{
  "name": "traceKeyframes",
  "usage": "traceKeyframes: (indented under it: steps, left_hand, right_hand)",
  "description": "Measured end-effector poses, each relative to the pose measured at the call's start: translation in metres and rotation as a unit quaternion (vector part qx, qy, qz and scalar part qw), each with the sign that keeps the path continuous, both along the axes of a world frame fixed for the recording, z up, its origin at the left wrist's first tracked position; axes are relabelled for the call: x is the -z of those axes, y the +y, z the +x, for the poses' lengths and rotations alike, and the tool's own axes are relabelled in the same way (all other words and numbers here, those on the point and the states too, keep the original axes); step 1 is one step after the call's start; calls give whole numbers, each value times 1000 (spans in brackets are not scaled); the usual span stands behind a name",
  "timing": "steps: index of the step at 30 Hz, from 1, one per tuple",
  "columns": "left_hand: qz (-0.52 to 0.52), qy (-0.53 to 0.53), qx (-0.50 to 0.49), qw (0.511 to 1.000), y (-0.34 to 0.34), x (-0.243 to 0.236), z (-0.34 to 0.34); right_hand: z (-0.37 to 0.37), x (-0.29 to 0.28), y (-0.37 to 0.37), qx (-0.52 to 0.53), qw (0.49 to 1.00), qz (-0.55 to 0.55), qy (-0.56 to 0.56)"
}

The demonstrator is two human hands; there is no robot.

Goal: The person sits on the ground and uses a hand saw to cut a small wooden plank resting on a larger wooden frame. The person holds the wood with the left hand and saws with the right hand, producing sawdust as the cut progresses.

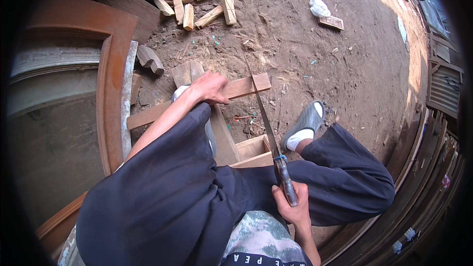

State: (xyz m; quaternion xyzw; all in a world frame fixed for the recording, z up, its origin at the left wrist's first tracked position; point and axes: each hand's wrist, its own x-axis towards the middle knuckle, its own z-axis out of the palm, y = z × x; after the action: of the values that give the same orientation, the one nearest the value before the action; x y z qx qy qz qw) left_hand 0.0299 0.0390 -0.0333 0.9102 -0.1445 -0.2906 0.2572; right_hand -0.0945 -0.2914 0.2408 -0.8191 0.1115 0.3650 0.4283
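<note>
Dark trousers [167,182], white socks [299,139]

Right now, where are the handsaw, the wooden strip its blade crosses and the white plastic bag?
Handsaw [270,135], head view: middle of the blade.
Wooden strip [240,87], head view: face left of the blade.
White plastic bag [319,8], head view: crumpled middle.

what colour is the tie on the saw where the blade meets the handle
The tie is light blue, seen in the head view.

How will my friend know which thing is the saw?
Start at the dark trousers, then find the right hand near the lap. It grips the saw. Unlike the wooden strip under it, this has a long tapering blade and blue tie.
</note>
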Motion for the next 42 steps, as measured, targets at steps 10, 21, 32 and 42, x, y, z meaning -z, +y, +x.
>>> traceKeyframes:
  steps: [10,21,32,42]
  left_hand:
    - [11,10,6,1000,-2,4,0]
    - [2,91,-4,996,0,-18,15]
    - [-13,51,-32,998,4,-9,13]
    - [-95,69,-67,991,10,-21,17]
  right_hand:
    - [-12,-22,-10,-10,999,5,31]
    - [-22,-26,-17,11,999,19,43]
    - [9,-11,-19,40,997,41,56]
    - [13,-9,-15,7,998,52,18]
